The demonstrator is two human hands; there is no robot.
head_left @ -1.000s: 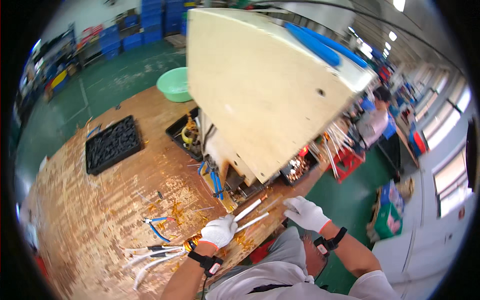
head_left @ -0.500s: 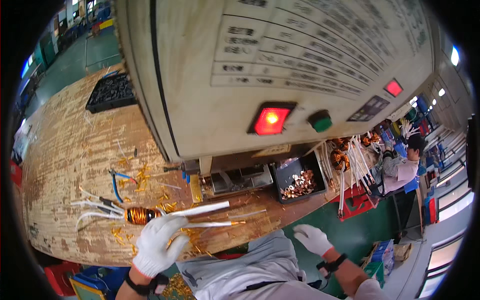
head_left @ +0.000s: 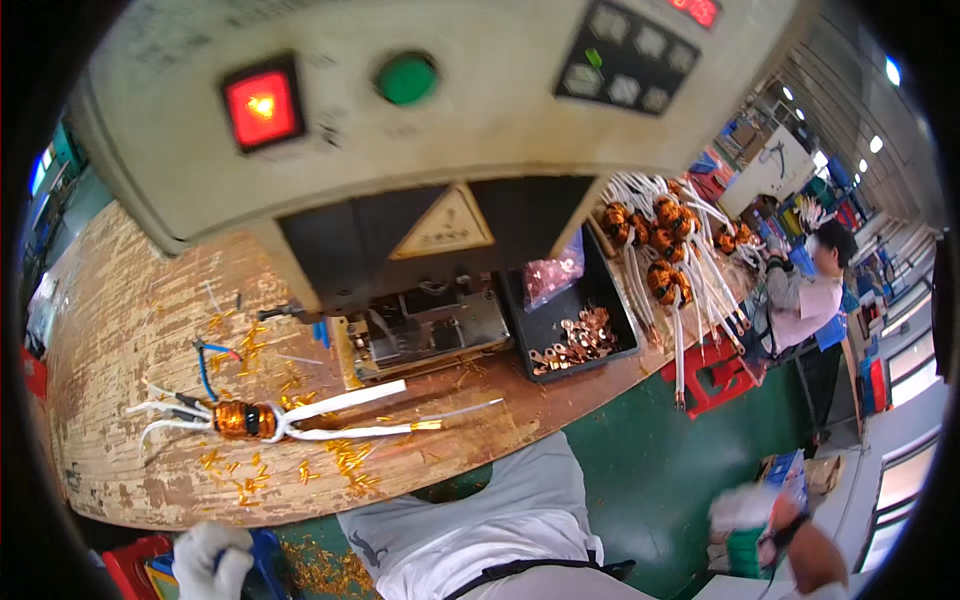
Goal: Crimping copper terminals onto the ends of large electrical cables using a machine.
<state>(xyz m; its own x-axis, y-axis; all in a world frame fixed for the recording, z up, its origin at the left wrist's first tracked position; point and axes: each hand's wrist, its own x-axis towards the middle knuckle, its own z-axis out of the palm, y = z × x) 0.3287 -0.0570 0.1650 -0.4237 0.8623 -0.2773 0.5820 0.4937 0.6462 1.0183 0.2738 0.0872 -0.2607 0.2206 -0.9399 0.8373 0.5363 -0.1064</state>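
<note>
A copper-wound coil (head_left: pixel 243 420) with white sleeved leads lies on the worn wooden table, touched by neither hand. Its two thicker leads (head_left: pixel 345 398) point right, the lower ending in a copper-coloured tip. My left hand (head_left: pixel 213 562), in a white glove, is below the table's front edge at the lower left, fingers loosely bent and apart, with nothing seen in them. My right hand (head_left: pixel 745 515), also gloved, is out to the right over the floor, smeared by motion; its fingers cannot be made out.
A machine (head_left: pixel 430 120) with a lit red switch and a green button stands over the table. Beside its metal base sits a black tray (head_left: pixel 570 370) of copper terminals. More coils (head_left: pixel 668 282) are heaped farther right, near a co-worker (head_left: pixel 805 300). Yellow scraps litter table and floor.
My left hand has moved away from the coil, down and left past the table edge. My right hand has swung outward to the right. The view has shifted, showing more below the machine's panel.
</note>
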